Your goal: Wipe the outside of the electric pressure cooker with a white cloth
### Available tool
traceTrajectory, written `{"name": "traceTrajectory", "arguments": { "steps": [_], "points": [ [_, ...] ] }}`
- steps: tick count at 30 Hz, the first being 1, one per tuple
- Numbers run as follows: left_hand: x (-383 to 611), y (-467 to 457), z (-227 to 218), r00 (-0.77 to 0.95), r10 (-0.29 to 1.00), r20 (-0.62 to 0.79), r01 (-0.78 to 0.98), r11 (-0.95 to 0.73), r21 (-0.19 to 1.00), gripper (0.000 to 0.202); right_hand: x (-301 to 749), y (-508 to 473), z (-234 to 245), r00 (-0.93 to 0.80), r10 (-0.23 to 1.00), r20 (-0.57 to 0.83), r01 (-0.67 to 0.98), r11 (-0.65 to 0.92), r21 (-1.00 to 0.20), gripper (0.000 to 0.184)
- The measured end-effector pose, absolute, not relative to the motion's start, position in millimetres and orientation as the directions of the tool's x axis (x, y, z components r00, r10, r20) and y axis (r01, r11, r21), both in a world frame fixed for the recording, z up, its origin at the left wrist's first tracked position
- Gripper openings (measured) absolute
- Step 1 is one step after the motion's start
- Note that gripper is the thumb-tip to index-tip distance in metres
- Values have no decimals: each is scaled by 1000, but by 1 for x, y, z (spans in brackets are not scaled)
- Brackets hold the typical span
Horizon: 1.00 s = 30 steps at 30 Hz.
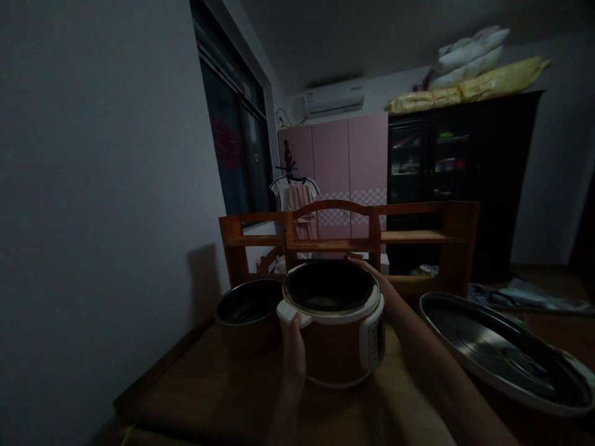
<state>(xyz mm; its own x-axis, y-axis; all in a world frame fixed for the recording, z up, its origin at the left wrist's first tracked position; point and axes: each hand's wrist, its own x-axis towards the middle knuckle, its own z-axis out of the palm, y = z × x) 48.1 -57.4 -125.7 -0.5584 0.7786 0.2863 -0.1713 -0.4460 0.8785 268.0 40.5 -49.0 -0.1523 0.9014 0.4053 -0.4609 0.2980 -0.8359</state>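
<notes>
An open, lidless cooker pot (341, 347) with an orange body and white rim stands on a wooden table (218, 390) in a dim room. My left hand (292, 341) grips the white handle on the cooker's near left side, fingers closed on it. My right hand (374, 272) reaches round the far right rim of the cooker and curls over it; its fingers are mostly hidden behind the pot. A dark metal inner pot (248, 310) sits just left of the cooker, touching or nearly touching it.
A large round steel lid or tray (506, 353) lies at the right. Behind the cooker stands a wooden shelf rack (353, 238). A grey wall runs along the left; a pink wardrobe (344, 155) and a dark cabinet (465, 155) are at the back.
</notes>
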Motion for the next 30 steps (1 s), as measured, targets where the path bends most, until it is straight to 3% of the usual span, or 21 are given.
{"name": "traceTrajectory", "arguments": {
  "steps": [3, 9, 16, 21, 30],
  "points": [
    [44, -57, -126, -553, 783, 286, -151, -432, 889, 42, 270, 34, -44, -192, 893, 406, -428, 296, -854, 72],
    [40, -59, -123, -516, 792, 327, -114, -441, 890, 39, 271, 24, -34, -204, 917, 344, -396, 244, -885, 41],
    [28, -50, -118, -497, 813, 302, -143, -420, 896, 43, 275, 78, -37, -243, 961, 132, -369, 34, -929, 9],
    [15, -43, -123, -458, 839, 293, -179, -410, 894, 43, 279, 119, -47, -296, 955, 2, -327, -99, -940, 14],
    [-20, -11, -120, -346, 884, 314, -255, -410, 876, 47, 297, 129, -68, -215, 977, -18, -380, -100, -920, 26]
  ]
}}
